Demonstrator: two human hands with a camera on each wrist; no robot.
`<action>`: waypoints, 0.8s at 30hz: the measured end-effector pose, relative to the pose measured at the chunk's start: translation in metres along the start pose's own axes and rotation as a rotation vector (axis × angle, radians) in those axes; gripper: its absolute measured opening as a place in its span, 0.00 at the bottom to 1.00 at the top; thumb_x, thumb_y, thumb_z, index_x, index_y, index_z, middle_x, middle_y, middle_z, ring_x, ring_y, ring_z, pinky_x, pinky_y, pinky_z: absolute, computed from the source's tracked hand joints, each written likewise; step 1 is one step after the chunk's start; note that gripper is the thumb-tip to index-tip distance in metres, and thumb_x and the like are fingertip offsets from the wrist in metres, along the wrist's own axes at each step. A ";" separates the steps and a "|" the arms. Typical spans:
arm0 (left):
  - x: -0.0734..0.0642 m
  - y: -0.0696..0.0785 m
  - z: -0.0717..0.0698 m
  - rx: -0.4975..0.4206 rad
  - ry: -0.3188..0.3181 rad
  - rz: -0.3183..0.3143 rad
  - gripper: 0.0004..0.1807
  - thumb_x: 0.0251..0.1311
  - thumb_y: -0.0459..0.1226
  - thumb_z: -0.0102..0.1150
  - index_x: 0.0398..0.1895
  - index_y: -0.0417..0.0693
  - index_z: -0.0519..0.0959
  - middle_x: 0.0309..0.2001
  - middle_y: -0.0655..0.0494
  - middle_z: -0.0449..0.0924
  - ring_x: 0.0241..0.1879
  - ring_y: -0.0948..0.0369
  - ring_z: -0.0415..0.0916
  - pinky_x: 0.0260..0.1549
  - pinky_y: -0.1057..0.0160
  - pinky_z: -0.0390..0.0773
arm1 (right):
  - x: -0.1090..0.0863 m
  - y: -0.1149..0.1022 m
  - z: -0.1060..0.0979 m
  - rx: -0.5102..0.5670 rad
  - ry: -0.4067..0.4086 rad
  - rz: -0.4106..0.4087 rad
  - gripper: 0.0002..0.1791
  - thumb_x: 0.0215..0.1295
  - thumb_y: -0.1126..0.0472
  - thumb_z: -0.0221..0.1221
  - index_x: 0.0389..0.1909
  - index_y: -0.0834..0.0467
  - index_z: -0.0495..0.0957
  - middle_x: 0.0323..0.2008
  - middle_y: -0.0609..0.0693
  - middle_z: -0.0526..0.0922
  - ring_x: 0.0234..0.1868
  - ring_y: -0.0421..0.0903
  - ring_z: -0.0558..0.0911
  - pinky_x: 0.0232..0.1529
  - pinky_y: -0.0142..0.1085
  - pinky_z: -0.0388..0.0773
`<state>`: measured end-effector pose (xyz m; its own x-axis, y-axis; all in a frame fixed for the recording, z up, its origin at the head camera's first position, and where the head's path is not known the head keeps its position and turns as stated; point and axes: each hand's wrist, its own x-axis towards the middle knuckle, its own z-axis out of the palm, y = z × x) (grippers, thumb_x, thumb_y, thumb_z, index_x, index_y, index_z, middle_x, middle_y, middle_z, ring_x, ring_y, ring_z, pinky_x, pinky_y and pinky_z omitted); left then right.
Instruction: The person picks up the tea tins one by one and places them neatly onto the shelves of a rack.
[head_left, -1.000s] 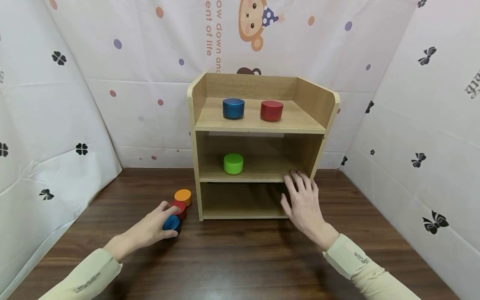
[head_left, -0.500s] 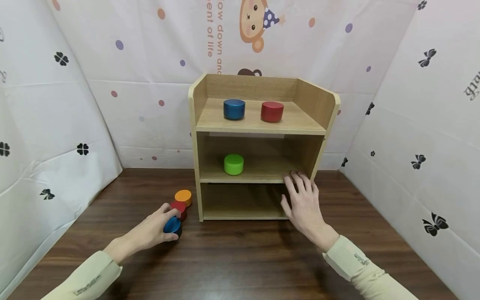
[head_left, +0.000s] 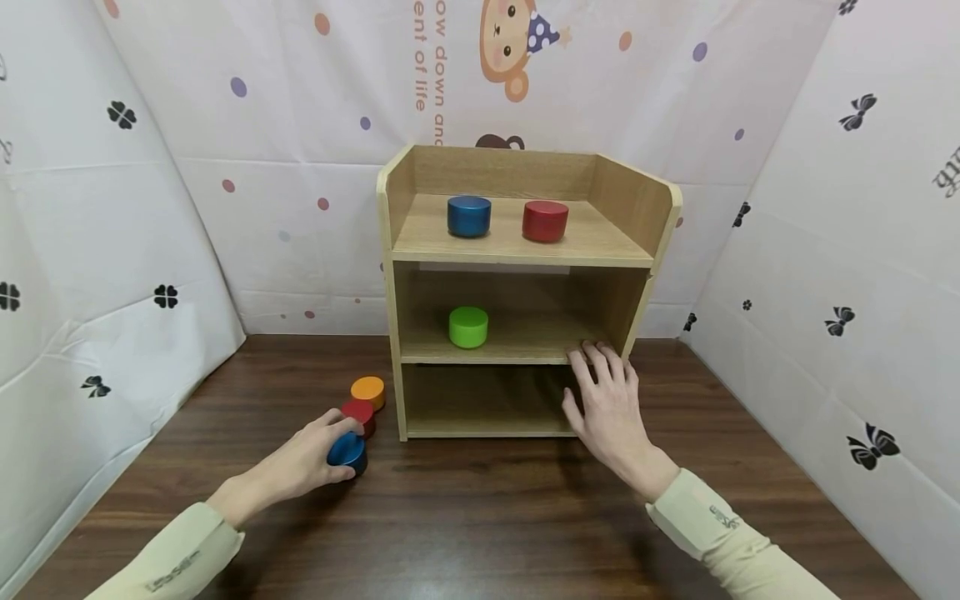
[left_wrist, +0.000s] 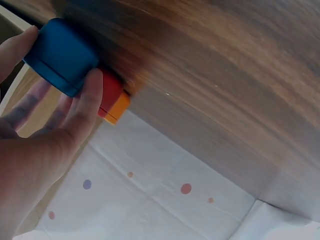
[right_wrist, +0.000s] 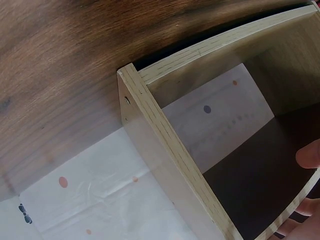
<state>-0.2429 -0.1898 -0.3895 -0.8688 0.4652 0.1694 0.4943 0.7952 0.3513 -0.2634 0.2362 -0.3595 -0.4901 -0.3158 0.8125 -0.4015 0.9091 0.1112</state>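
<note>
In the head view my left hand (head_left: 303, 461) pinches a small blue round tin (head_left: 348, 452) by its side, thumb at the near edge and fingers at the far edge. The left wrist view shows a seam around this blue tin (left_wrist: 62, 55). Right behind it on the table stand a red tin (head_left: 360, 417) and an orange tin (head_left: 368, 392). My right hand (head_left: 609, 408) grips the front edge of the wooden rack's middle board (head_left: 510, 360) near its right end. In the right wrist view the thumb (right_wrist: 309, 155) lies below that board, fingers on its other side.
The wooden rack (head_left: 396, 350) stands on the dark wood table (head_left: 480, 517). Its top board bears a blue tin (head_left: 468, 217) and a red tin (head_left: 545, 222); a green tin (head_left: 468, 327) sits on the middle board. Patterned white cloth (head_left: 300, 167) hangs behind and at both sides.
My left hand has drawn its fingers in around the near blue tin, which has shifted very slightly right and toward me. The right hand keeps its place on the rack.
</note>
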 end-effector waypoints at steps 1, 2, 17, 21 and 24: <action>0.000 0.001 0.000 -0.002 0.000 -0.004 0.26 0.46 0.40 0.74 0.51 0.47 0.76 0.46 0.51 0.73 0.41 0.55 0.74 0.41 0.50 0.82 | 0.000 0.000 0.000 0.000 0.000 0.000 0.28 0.56 0.57 0.57 0.60 0.61 0.71 0.57 0.63 0.74 0.60 0.64 0.70 0.50 0.65 0.66; 0.001 0.002 0.001 -0.003 0.000 -0.006 0.26 0.47 0.40 0.73 0.51 0.47 0.76 0.46 0.51 0.73 0.41 0.55 0.74 0.41 0.49 0.82 | 0.000 0.000 0.000 -0.001 0.000 -0.001 0.28 0.56 0.57 0.57 0.60 0.61 0.71 0.57 0.63 0.74 0.60 0.64 0.70 0.50 0.65 0.66; 0.011 0.023 -0.006 0.004 0.053 0.077 0.25 0.48 0.40 0.72 0.51 0.51 0.76 0.50 0.50 0.72 0.43 0.55 0.75 0.41 0.52 0.82 | 0.000 0.000 0.001 0.004 0.001 0.001 0.28 0.56 0.58 0.57 0.60 0.60 0.71 0.57 0.63 0.73 0.59 0.64 0.70 0.50 0.65 0.67; 0.016 0.035 -0.011 0.012 0.061 0.104 0.25 0.48 0.42 0.72 0.52 0.52 0.75 0.49 0.52 0.72 0.43 0.57 0.75 0.41 0.55 0.81 | 0.000 0.001 0.001 0.001 -0.002 0.001 0.29 0.55 0.59 0.59 0.59 0.60 0.71 0.57 0.63 0.73 0.59 0.63 0.69 0.50 0.64 0.67; 0.019 0.045 -0.015 0.014 0.070 0.138 0.26 0.49 0.42 0.72 0.53 0.51 0.76 0.48 0.53 0.72 0.43 0.58 0.74 0.41 0.57 0.81 | 0.000 0.001 0.002 -0.002 0.000 0.001 0.29 0.54 0.60 0.61 0.59 0.60 0.71 0.58 0.63 0.73 0.60 0.63 0.69 0.50 0.64 0.67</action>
<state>-0.2379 -0.1506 -0.3563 -0.7921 0.5429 0.2790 0.6093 0.7310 0.3072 -0.2654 0.2365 -0.3605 -0.4907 -0.3149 0.8125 -0.3991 0.9101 0.1117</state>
